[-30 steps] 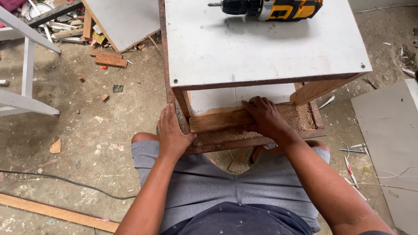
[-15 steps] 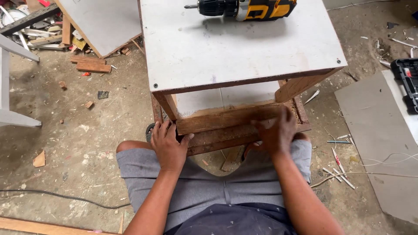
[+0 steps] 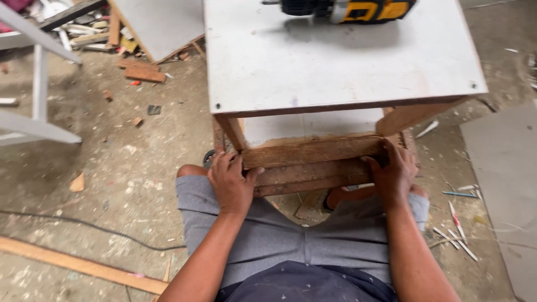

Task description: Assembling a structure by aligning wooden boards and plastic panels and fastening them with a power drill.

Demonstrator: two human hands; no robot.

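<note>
A small wooden table with a pale board top [image 3: 347, 61] stands in front of my knees. Brown wooden rails [image 3: 313, 165] run across its lower front. My left hand [image 3: 230, 182] grips the left end of these rails beside the left leg. Around the rails' right end, next to the right leg, my right hand [image 3: 394, 173] is wrapped. A yellow and black power drill [image 3: 347, 8] lies on the far part of the top.
A white metal frame [image 3: 33, 106] stands at the left. A long wood strip [image 3: 84, 265] and a black cable [image 3: 84, 223] lie on the dusty floor at lower left. Scrap wood and a grey board [image 3: 162, 25] sit behind; a grey sheet [image 3: 503, 168] and sticks lie at the right.
My right hand slid from the middle of the rails to their right end. My view shifted, so the table now sits more to the right and closer.
</note>
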